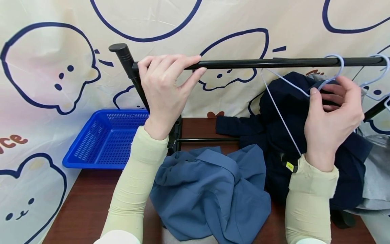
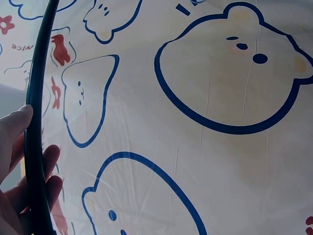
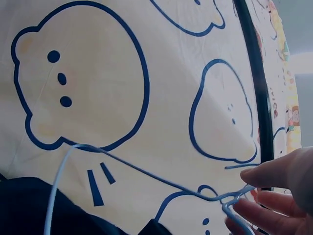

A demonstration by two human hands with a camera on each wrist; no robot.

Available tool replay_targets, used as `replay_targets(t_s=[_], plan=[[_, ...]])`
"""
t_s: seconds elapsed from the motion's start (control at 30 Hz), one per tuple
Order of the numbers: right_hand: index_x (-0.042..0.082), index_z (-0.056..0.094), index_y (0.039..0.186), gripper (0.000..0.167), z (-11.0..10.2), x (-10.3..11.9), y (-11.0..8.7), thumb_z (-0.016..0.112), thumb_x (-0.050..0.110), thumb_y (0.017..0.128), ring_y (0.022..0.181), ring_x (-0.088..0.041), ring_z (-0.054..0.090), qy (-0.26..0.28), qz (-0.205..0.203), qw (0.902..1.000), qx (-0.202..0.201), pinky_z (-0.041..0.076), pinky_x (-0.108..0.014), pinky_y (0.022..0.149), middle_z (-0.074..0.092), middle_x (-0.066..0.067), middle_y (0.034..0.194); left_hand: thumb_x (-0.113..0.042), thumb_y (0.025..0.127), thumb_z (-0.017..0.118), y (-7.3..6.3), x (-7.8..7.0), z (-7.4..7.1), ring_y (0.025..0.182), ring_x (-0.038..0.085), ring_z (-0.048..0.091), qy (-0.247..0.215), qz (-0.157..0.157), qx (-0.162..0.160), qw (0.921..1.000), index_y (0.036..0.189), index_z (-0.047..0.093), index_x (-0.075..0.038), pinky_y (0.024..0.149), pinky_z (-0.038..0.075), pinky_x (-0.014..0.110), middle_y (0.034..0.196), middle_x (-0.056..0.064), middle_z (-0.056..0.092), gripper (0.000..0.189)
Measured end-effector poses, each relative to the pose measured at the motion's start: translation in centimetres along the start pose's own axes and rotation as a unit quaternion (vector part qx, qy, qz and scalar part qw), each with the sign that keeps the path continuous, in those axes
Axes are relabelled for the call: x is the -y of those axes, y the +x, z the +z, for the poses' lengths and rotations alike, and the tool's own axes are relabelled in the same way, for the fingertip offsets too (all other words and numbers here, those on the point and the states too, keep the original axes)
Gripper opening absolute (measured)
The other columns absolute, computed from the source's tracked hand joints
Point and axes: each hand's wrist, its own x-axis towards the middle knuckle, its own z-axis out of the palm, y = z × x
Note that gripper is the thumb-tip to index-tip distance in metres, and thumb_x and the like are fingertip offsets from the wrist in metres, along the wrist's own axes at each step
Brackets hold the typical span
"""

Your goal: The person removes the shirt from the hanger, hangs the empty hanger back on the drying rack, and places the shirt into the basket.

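Observation:
My left hand (image 1: 166, 78) grips the black clothes rail (image 1: 243, 63) near its left end. In the left wrist view the thumb lies on one side of the rail (image 2: 36, 98) and the fingertips on the other. My right hand (image 1: 338, 112) pinches a light blue wire hanger (image 1: 286, 79) by its neck, and the hook loops over the rail. The right wrist view shows the hanger's bare shoulder wire (image 3: 146, 172) running out from between thumb and fingers. Below the hands, a crumpled blue-grey garment (image 1: 210, 193) lies on the table.
A blue plastic basket (image 1: 105, 139) stands at the left on the brown table (image 1: 82, 206). Dark navy clothing (image 1: 283, 112) is heaped under the rail on the right, with grey fabric (image 1: 377, 169) beside it. Another hanger (image 1: 385, 69) hangs at the right edge. A cartoon-printed sheet covers the back.

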Motion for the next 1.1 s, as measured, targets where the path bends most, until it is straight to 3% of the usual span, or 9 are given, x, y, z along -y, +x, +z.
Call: replay_targets(t_s=[0.23, 0.4, 0.6, 0.7, 0.9, 1.1], plan=[[0.019, 0.057, 0.140, 0.050, -0.9, 0.9, -0.7, 0.071, 0.036, 0.095, 0.117, -0.006, 0.052, -0.009, -0.060, 0.9981, -0.015, 0.037, -0.024, 0.096, 0.058, 0.014, 0.129, -0.038, 0.091, 0.079, 0.0, 0.0, 0.0, 0.096, 0.021, 0.066, 0.004, -0.001, 0.004, 1.0000, 0.105, 0.083, -0.020, 0.096, 0.034, 0.042, 0.098, -0.002, 0.076, 0.023], [0.016, 0.053, 0.144, 0.057, -1.8, 1.9, -1.4, 0.068, 0.043, 0.096, 0.122, -0.004, 0.047, -0.007, -0.085, 0.9963, -0.007, 0.033, -0.027, 0.102, 0.053, 0.012, 0.137, -0.038, 0.092, 0.078, 0.0, -0.1, -0.1, 0.097, 0.021, 0.066, 0.005, -0.004, 0.006, 1.0000, 0.105, 0.083, -0.020, 0.097, 0.034, 0.042, 0.099, -0.002, 0.076, 0.023], [0.010, 0.057, 0.139, 0.059, -2.4, 4.5, -2.9, 0.074, 0.036, 0.089, 0.122, -0.010, 0.049, 0.059, -0.085, 0.9946, 0.010, 0.033, -0.028, 0.104, 0.056, 0.005, 0.136, -0.039, 0.093, 0.077, -0.1, -0.1, 0.0, 0.098, 0.021, 0.065, 0.003, -0.004, 0.005, 1.0000, 0.106, 0.083, -0.020, 0.099, 0.033, 0.040, 0.101, -0.002, 0.076, 0.024], [0.007, 0.060, 0.136, 0.061, -2.5, 5.6, -3.7, 0.075, 0.036, 0.084, 0.121, -0.017, 0.052, 0.115, -0.091, 0.9889, 0.028, 0.035, -0.029, 0.103, 0.059, 0.002, 0.133, -0.036, 0.094, 0.075, -0.3, 0.0, 0.0, 0.102, 0.022, 0.064, 0.002, 0.005, 0.010, 0.9999, 0.109, 0.082, -0.018, 0.102, 0.032, 0.040, 0.104, -0.001, 0.076, 0.024], [0.003, 0.064, 0.132, 0.060, -2.5, 6.4, -5.0, 0.079, 0.038, 0.084, 0.120, -0.025, 0.055, 0.184, -0.107, 0.9731, 0.089, 0.041, -0.028, 0.098, 0.062, -0.005, 0.131, -0.033, 0.093, 0.075, -0.8, 0.0, -0.6, 0.128, 0.024, 0.056, -0.013, 0.033, 0.030, 0.9989, 0.119, 0.077, -0.013, 0.113, 0.025, 0.044, 0.123, 0.007, 0.071, 0.033], [-0.003, 0.065, 0.131, 0.060, -2.3, 5.9, -5.9, 0.077, 0.038, 0.089, 0.122, -0.029, 0.054, 0.186, -0.166, 0.9516, 0.180, 0.042, -0.029, 0.096, 0.062, -0.013, 0.132, -0.034, 0.090, 0.078, -2.4, -1.6, -2.1, 0.133, 0.029, 0.054, -0.080, 0.072, 0.038, 0.9935, 0.121, 0.074, -0.007, 0.112, 0.030, 0.051, 0.131, 0.014, 0.067, 0.042]])
